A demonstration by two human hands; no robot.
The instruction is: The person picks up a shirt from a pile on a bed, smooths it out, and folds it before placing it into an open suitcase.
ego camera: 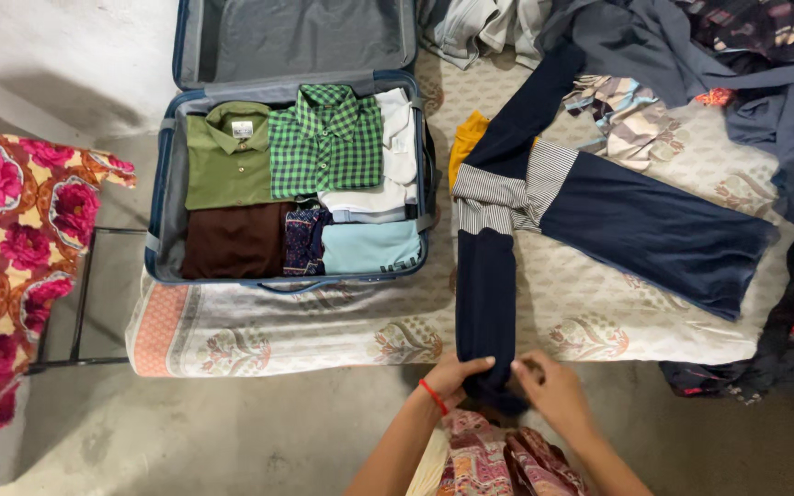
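Now we pinch the navy garment point(486, 294) with left hand point(452, 375) and right hand point(551, 386), fingers closed on its hem at six o'clock; its folded strip runs twelve-to-six on the bedsheet point(323, 321).

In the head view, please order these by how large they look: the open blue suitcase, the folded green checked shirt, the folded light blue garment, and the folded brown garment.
1. Open blue suitcase
2. Folded green checked shirt
3. Folded brown garment
4. Folded light blue garment

The last two look nearly alike; their order is unsure.
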